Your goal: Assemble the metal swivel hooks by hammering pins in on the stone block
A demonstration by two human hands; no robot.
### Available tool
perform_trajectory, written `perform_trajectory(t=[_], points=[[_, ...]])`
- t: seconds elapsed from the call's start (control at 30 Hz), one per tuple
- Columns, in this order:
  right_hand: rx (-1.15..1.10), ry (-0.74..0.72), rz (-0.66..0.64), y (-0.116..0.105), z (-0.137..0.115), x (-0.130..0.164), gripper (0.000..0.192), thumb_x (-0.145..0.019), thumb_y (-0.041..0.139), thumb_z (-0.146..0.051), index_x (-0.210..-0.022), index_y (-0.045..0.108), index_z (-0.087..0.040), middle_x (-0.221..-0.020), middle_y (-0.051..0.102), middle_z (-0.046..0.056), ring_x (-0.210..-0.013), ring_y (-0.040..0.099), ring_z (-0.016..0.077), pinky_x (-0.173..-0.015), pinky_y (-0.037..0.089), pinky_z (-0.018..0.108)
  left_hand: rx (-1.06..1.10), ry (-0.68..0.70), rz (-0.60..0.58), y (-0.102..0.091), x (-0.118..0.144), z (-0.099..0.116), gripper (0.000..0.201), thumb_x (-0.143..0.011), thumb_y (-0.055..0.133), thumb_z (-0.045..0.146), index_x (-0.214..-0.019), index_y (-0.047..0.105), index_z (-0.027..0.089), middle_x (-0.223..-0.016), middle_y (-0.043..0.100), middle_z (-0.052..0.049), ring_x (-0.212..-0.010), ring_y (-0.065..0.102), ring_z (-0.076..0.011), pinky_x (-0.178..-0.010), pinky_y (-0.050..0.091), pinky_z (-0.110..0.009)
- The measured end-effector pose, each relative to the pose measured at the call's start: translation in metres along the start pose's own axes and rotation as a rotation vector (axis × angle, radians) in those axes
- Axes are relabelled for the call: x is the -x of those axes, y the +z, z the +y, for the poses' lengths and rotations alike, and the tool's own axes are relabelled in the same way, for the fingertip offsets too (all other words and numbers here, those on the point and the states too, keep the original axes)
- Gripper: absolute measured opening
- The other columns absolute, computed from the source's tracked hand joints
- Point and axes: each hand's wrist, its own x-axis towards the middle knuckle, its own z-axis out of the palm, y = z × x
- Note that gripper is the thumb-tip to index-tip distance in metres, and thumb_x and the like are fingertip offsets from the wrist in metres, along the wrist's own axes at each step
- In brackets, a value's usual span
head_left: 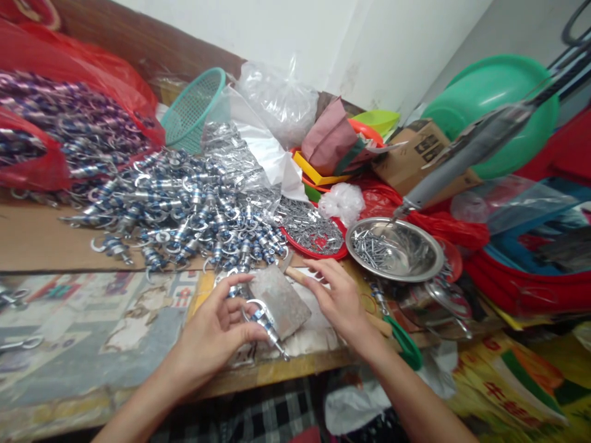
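My left hand (217,332) has its fingers closed around one blue-and-silver snap hook (264,323), pinched between thumb and fingertips, with the hook's pointed end sticking out toward the table edge. The hook lies against a grey metal block (281,298) on the work surface, touching its near-left face. My right hand (337,298) lies flat and open over the block's far-right edge, fingers spread, holding nothing.

Progress, as I judge it: one piece is in hand at the block. Just beyond, a large heap of like hooks (184,209) covers the cardboard, and more fill the red bags (50,123) on the far left. I cannot tell which pile is finished and which is waiting, so the share done is undetermined; the bulk of stock suggests much remains.

To the right stand a steel bowl (394,249) holding small pins or screws, and a red dish (314,231) of small metal parts. A grey powered tool (466,154) hangs above the bowl. Green-handled scissors (406,347) lie beside my right wrist.

Writing: the brown carton (420,160) carries dark printed marks, too blurred to read. The yellow sheet (503,381) at lower right bears red characters I cannot make out with confidence.
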Motion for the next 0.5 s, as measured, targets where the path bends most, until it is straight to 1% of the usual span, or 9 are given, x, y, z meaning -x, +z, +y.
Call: perform_trajectory(t=[0.07,0.1,0.13,0.2,0.27,0.33,0.43,0.47,0.5], points=[[0.263,0.013,-0.155,-0.005,0.021,0.001,0.025,-0.082,0.058,-0.024,-0.105,0.062,-0.019,-0.095,0.063,0.008,-0.091,0.057,0.021,-0.081,0.045,0.036,0.003,-0.001,0.003,0.0,0.0,0.0,0.067,-0.054,0.075,0.01,-0.11,0.041,0.024,-0.066,0.063,0.008,-0.061,0.063,-0.0127,-0.061,0.051,-0.025],[0.339,0.028,-0.232,-0.007,0.029,0.003,0.023,-0.082,0.058,-0.025,-0.103,0.062,-0.018,-0.093,0.063,0.007,-0.09,0.058,0.0212,-0.08,0.045,0.035,0.008,-0.002,0.003,0.0,-0.001,0.0,0.066,-0.055,0.074,0.011,-0.11,0.041,0.024,-0.066,0.063,0.008,-0.061,0.063,-0.0125,-0.06,0.051,-0.025],[0.373,0.047,-0.287,-0.007,0.036,0.004,0.021,-0.082,0.057,-0.025,-0.1,0.062,-0.017,-0.09,0.062,0.007,-0.087,0.058,0.0206,-0.078,0.045,0.034,0.014,-0.002,0.003,0.0,-0.001,0.0,0.066,-0.055,0.074,0.011,-0.11,0.041,0.024,-0.066,0.063,0.008,-0.06,0.063,-0.0125,-0.06,0.051,-0.025],[0.352,0.08,-0.315,-0.008,0.04,0.008,0.016,-0.084,0.054,-0.025,-0.094,0.061,-0.016,-0.086,0.062,0.005,-0.081,0.059,0.0184,-0.073,0.046,0.031,0.014,0.002,0.009,0.0,0.0,-0.001,0.066,-0.055,0.074,0.011,-0.11,0.041,0.024,-0.067,0.062,0.008,-0.06,0.063,-0.0124,-0.06,0.051,-0.025],[0.285,0.093,-0.259,-0.013,0.034,0.012,0.014,-0.083,0.054,-0.024,-0.093,0.059,-0.016,-0.086,0.062,0.004,-0.079,0.06,0.0177,-0.07,0.047,0.03,0.004,0.006,0.016,0.0,0.0,-0.001,0.067,-0.054,0.075,0.011,-0.111,0.041,0.025,-0.067,0.062,0.008,-0.061,0.063,-0.0124,-0.061,0.051,-0.026],[0.189,0.047,-0.164,-0.023,0.019,0.017,0.018,-0.083,0.054,-0.022,-0.101,0.058,-0.017,-0.094,0.063,0.005,-0.085,0.06,0.0182,-0.073,0.048,0.031,-0.005,0.004,0.024,0.0,0.0,-0.001,0.068,-0.053,0.075,0.011,-0.11,0.041,0.025,-0.066,0.062,0.008,-0.061,0.063,-0.0125,-0.061,0.051,-0.026],[0.052,-0.106,-0.025,-0.04,-0.006,0.028,0.034,-0.085,0.052,-0.016,-0.119,0.051,-0.022,-0.106,0.062,0.005,-0.095,0.059,0.0164,-0.08,0.048,0.028,-0.013,-0.006,0.034,0.002,-0.001,0.001,0.069,-0.053,0.075,0.011,-0.111,0.04,0.024,-0.066,0.062,0.007,-0.062,0.063,-0.013,-0.062,0.051,-0.026],[0.036,-0.166,0.002,-0.044,-0.012,0.032,0.039,-0.085,0.051,-0.013,-0.123,0.049,-0.024,-0.107,0.062,0.005,-0.096,0.06,0.0158,-0.081,0.048,0.027,-0.012,-0.009,0.037,0.002,-0.001,0.002,0.069,-0.053,0.075,0.011,-0.112,0.04,0.023,-0.066,0.062,0.007,-0.062,0.063,-0.0131,-0.062,0.051,-0.026],[0.04,-0.218,-0.007,-0.047,-0.017,0.037,0.043,-0.085,0.05,-0.01,-0.125,0.048,-0.025,-0.106,0.063,0.005,-0.094,0.06,0.0153,-0.079,0.049,0.026,-0.008,-0.013,0.039,0.003,-0.001,0.003,0.07,-0.053,0.075,0.011,-0.112,0.039,0.023,-0.066,0.062,0.007,-0.061,0.063,-0.0132,-0.061,0.051,-0.026]])
